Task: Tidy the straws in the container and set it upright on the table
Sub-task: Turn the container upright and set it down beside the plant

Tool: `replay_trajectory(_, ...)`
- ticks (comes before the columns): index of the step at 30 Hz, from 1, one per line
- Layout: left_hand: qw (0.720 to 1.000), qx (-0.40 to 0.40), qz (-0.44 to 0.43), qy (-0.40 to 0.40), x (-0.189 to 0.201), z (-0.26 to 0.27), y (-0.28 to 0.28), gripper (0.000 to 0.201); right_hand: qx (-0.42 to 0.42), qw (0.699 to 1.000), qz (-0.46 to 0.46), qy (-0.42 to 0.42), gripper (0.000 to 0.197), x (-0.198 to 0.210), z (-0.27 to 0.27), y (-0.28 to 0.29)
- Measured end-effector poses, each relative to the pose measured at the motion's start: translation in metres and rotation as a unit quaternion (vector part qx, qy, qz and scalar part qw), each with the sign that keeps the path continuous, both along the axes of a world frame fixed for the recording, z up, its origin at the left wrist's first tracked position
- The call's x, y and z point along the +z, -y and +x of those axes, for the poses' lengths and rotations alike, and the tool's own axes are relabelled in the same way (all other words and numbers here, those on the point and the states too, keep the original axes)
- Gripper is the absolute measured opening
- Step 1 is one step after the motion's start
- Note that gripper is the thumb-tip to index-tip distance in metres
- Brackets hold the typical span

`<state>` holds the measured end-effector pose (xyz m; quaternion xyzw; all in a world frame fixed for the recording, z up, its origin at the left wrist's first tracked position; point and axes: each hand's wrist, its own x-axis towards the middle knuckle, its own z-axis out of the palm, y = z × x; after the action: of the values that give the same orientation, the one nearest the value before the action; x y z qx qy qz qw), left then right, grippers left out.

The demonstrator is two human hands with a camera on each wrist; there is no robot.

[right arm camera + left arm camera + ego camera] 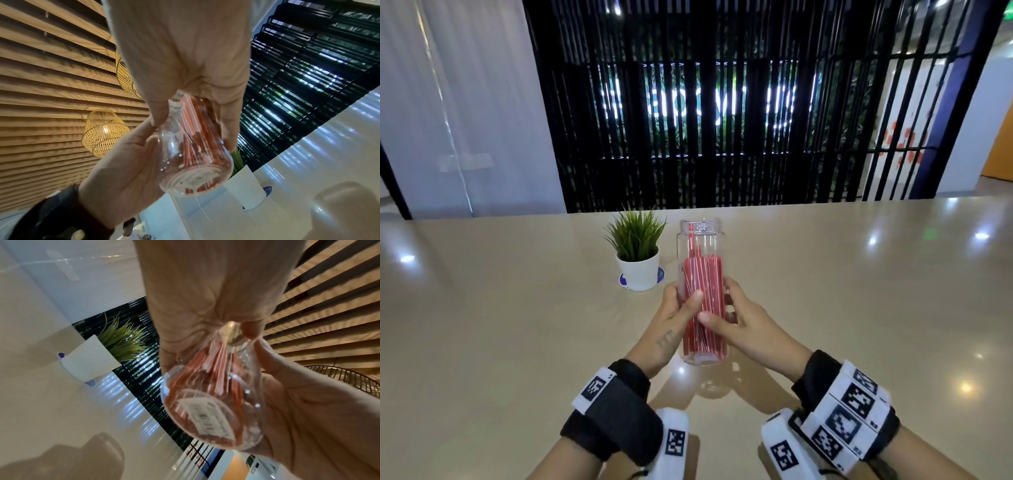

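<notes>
Both hands wrap the straw-filled container at mid-body.

A café or restaurant: wicker pendant lamps, a wooden slat ceiling, a glossy counter, a lit sign.

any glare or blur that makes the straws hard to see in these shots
Head view: sharp; ceiling-light glare spots dot the table, but the red straws read clearly through the clear container. Left wrist view: soft, washed out, strongly warped; straws look pale. Right wrist view: similar distortion, bright reflections on the table.
</notes>
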<state>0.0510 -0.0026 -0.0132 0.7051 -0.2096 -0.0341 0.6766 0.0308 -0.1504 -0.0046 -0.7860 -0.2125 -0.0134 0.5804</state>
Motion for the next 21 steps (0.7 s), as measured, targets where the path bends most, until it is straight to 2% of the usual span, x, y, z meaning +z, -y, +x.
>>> replay_trajectory(6, 0.999, 0.036, -0.001, 0.026, 0.012, 0.020, 0.024, 0.041, 0.028, 0.999, 0.019, 0.018, 0.053, 0.013, 0.022, 0.026)
replay_trajectory(10, 0.997, 0.039, 0.016, 0.059, 0.028, 0.036, 0.030, 0.047, 0.025, 0.998, 0.019, 0.051, 0.054, 0.026, 0.037, 0.033)
replay_trajectory(11, 0.996, 0.039, 0.029, 0.074, 0.034, 0.042, 0.029, 0.043, 0.026, 0.998, 0.021, 0.056, 0.055, 0.031, 0.042, 0.034)
replay_trajectory(14, 0.994, 0.035, 0.058, 0.090, 0.052, 0.063, 0.024, 0.013, 0.024, 0.998, 0.019, 0.048, 0.061, 0.045, 0.065, 0.034)
replay_trajectory(15, 0.993, 0.038, 0.069, 0.093, 0.056, 0.070, 0.021, 0.010, 0.020, 0.999, 0.009, 0.042, 0.063, 0.048, 0.074, 0.033)
replay_trajectory(17, 0.989, 0.050, 0.095, 0.099, 0.059, 0.086, 0.015, 0.016, 0.008, 0.999, -0.029, 0.039, 0.066, 0.051, 0.092, 0.031)
replay_trajectory(21, 0.973, 0.096, 0.166, 0.125, 0.039, 0.121, 0.005, 0.056, -0.023, 0.994, -0.099, 0.033, 0.067, 0.042, 0.120, 0.024)
